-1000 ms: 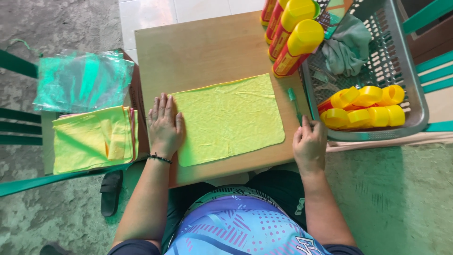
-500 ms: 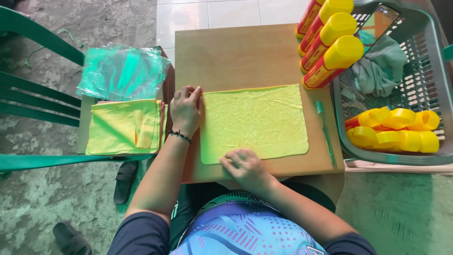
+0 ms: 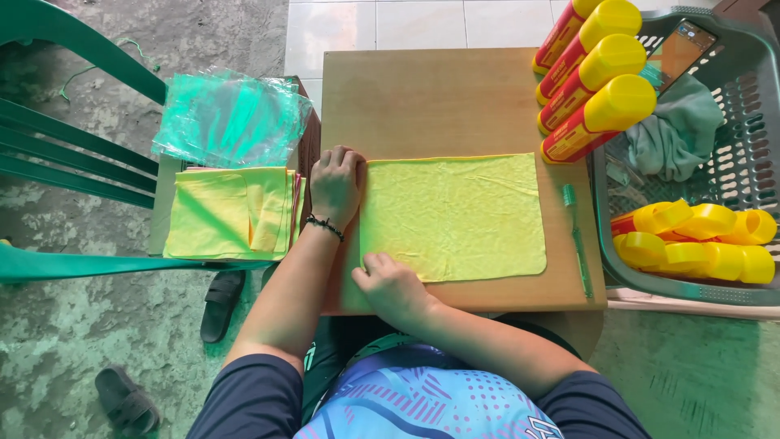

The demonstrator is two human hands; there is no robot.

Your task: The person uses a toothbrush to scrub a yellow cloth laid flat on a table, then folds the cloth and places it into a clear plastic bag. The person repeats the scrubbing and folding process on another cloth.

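Note:
A yellow-green cloth (image 3: 459, 215) lies flat on a small wooden table (image 3: 422, 97). My left hand (image 3: 335, 186), with a dark bead bracelet at the wrist, rests with curled fingers on the cloth's left edge. My right hand (image 3: 392, 284) has crossed over to the near left corner of the cloth, and its fingers pinch that corner against the table. Whether the cloth is lifted there is hard to tell.
A stack of yellow cloths (image 3: 229, 213) and clear plastic bags (image 3: 226, 116) sit on a green chair at the left. Red and yellow bottles (image 3: 597, 77) stand at the table's right back. A grey basket (image 3: 743, 154) holds more bottles (image 3: 699, 244). A green pen (image 3: 575, 236) lies near the right edge.
My right hand has moved from the table's right edge across to the cloth's near left corner. My left hand stays on the left edge. The camera view has shifted.

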